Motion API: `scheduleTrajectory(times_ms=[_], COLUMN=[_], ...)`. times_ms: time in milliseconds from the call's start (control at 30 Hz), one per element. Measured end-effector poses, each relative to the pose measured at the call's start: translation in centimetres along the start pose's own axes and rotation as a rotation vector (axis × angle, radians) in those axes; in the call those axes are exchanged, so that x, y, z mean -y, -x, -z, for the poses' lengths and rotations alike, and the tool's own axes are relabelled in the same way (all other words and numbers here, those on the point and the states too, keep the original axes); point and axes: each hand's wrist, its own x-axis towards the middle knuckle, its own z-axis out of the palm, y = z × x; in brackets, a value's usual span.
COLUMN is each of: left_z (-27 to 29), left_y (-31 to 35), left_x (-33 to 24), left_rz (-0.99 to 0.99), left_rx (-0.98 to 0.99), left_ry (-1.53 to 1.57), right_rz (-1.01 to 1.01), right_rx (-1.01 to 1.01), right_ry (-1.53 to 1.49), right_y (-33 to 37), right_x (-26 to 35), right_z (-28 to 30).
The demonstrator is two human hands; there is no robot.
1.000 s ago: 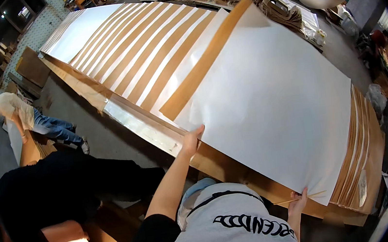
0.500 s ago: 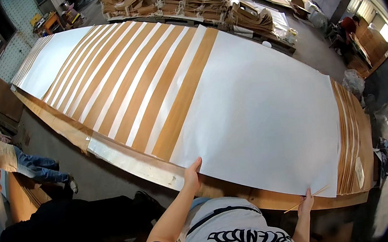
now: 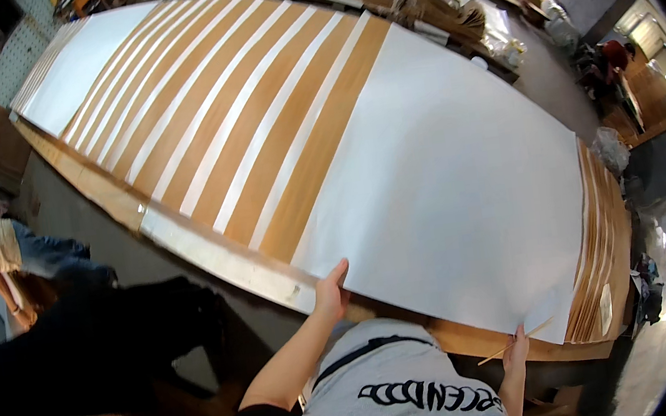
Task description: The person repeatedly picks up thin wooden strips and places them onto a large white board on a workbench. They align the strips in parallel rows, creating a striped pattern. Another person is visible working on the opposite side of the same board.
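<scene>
Sheets [image 3: 230, 129] fanned along left of bench [image 3: 84, 173]; white sheet [image 3: 448, 184] laid at right, not yet released: left hand [image 3: 331, 294] grips near edge, right hand [image 3: 516, 349] pinches near corner plus stick [image 3: 540, 327]. Remainder unclear.

Camera on person's head, left one of two. Looks down from above left hand [image 3: 329, 294] and right hand [image 3: 516, 350], quite near; sees far beyond hands too.
</scene>
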Motion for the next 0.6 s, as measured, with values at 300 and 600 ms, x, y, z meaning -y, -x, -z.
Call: scheduleTrajectory(times_ms=[300,600], left_z=[2.7,2.9], left_y=[1.6,0.7], left_x=[-6.0,-6.9], left_rz=[-0.506,-0.418], left_rx=[-0.238,-0.304], left_ry=[-0.675,-0.741], right_rz=[-0.059,-0.034], right_rx=[-0.011,-0.015], right_ry=[0.037,0.048], right_y=[1.7,1.8], right_x=[1.4,2.1], right_z=[-0.7,-2.2])
